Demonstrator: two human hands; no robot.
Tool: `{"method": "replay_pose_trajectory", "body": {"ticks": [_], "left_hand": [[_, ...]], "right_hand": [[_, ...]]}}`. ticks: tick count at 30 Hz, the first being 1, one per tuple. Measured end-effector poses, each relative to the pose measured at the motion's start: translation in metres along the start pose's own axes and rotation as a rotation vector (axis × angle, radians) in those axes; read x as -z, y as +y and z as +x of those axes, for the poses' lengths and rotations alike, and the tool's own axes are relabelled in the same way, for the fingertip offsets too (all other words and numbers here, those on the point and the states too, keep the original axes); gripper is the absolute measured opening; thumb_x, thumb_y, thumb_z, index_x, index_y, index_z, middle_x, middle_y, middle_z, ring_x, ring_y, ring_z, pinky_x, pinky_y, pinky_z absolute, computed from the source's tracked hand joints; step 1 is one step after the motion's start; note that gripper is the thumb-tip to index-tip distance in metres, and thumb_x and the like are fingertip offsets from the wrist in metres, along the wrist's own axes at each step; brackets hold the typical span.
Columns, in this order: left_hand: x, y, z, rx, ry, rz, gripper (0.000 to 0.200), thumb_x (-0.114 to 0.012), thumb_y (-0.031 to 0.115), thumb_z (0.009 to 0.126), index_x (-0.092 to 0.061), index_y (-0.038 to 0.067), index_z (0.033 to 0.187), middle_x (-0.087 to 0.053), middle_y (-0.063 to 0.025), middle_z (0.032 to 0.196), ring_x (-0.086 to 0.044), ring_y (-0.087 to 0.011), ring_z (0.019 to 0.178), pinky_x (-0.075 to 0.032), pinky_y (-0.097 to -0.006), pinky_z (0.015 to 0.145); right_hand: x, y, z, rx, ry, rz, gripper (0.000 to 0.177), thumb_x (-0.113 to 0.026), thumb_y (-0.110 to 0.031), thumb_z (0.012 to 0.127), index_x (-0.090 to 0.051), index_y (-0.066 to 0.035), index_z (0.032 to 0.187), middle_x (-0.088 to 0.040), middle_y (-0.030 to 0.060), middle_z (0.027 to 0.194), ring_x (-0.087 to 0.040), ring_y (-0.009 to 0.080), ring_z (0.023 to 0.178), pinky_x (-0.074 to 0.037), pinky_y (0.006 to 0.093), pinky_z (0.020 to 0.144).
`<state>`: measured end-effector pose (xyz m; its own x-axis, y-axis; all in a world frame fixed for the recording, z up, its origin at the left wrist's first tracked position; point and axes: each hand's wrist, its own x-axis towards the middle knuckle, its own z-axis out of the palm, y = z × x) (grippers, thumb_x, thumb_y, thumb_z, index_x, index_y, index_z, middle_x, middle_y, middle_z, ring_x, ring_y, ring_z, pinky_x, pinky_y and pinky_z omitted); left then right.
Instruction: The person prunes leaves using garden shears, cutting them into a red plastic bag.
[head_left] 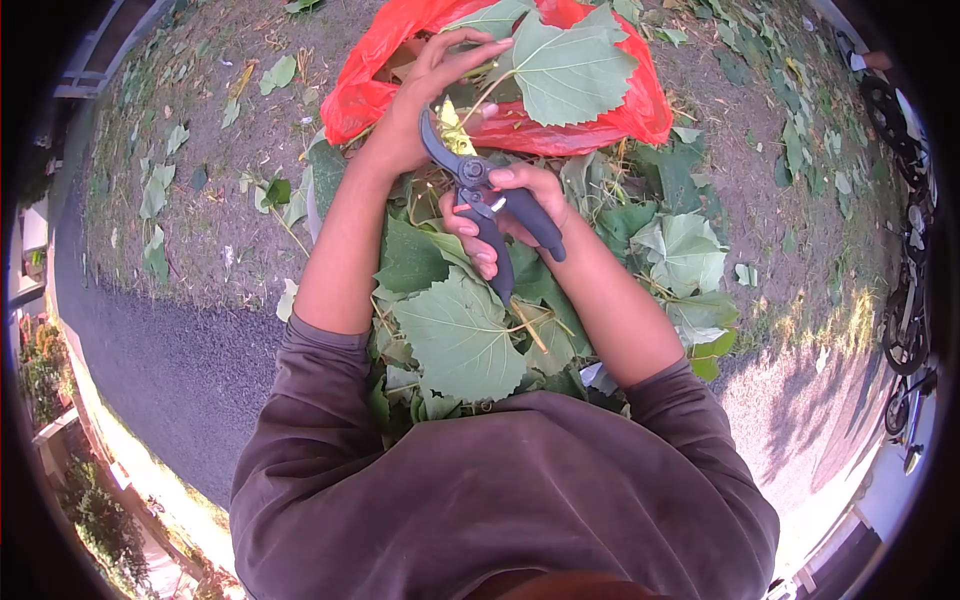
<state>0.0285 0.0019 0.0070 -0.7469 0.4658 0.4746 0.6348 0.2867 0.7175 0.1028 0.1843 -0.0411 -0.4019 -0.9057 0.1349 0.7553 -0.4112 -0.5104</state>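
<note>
The right hand (546,190), just above the centre of the frame, is wrapped around the black handles of a pair of pruning shears (474,172). The two handles stand spread apart, and the curved blade points to the upper left, beside the wrist of the left hand (432,85).

The left hand reaches over a red plastic bag (640,105) at the top centre, its fingers stretched out and well apart from the thumb. Its fingertips are at the edge of a broad lobed green leaf (575,70), upper centre, whose thin stalk slants down toward the shears; I cannot tell whether this hand grips the stalk.

Below the shears, between the forearms, lies a heap of cut leaves (465,335) with pale undersides and loose stalks. More of them, some curled, lie right of the right forearm.

Bare soil (240,210) strewn with scattered leaves fills both upper sides, dark pavement (200,350) the left middle. Wheels (905,345) line the right edge, and a dark brown shirt (500,500) covers the lower centre
</note>
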Motion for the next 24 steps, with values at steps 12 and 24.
{"method": "replay_pose_trajectory", "body": {"ticks": [12,24], "left_hand": [[0.007,-0.025,-0.006,-0.053,0.005,-0.015,0.017,-0.077,0.009,0.095,-0.081,0.006,0.111,-0.078,-0.0062,0.113,-0.065,-0.0271,0.120,-0.051,-0.0413,0.107],[0.002,-0.029,-0.010,0.001,-0.118,0.363,0.029,-0.079,0.020,0.093,-0.078,0.011,0.120,-0.067,-0.0124,0.132,-0.061,-0.0346,0.123,-0.050,-0.0478,0.105]], "right_hand": [[-0.002,-0.005,0.001,0.221,-0.118,-0.017,0.067,-0.060,-0.063,0.090,-0.059,0.003,0.102,-0.065,0.0176,0.085,-0.070,0.0327,0.078,-0.061,0.0488,0.077],[0.014,-0.018,0.001,0.556,0.242,0.187,0.057,-0.050,-0.052,0.101,-0.060,0.001,0.120,-0.065,0.0199,0.104,-0.066,0.0370,0.103,-0.051,0.0526,0.103]]}}
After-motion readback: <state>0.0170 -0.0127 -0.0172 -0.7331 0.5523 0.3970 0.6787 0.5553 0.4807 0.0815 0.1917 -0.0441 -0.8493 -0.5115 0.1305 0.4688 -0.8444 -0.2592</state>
